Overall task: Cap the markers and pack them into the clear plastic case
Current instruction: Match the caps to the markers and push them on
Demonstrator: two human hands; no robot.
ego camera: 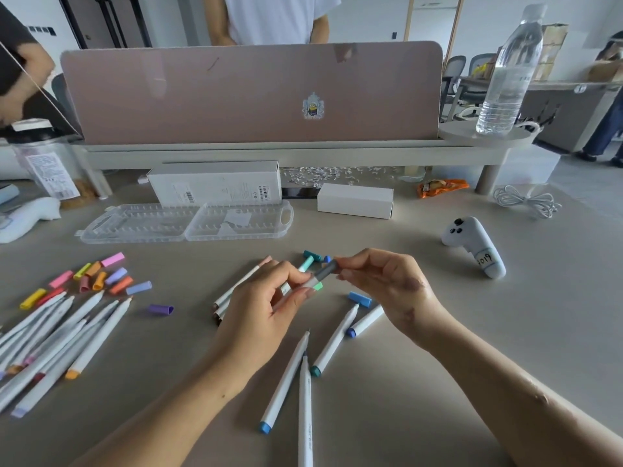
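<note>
One marker (313, 281), gripped in the curled left hand (266, 308), is met by a grey cap (328, 267) pinched in the right hand (381, 281) above the surface (472, 332), the clear plastic case (188, 224) being laid open behind, with loose markers (57, 335) at left.

One wide-angle view, worn on the head

We look forward and down from the person's head, close above the left hand (263, 311) and right hand (387, 281) at mid-frame, and out across the table (505, 315) to the pink panel (236, 92) at its far edge, where straight lines bow.
</note>
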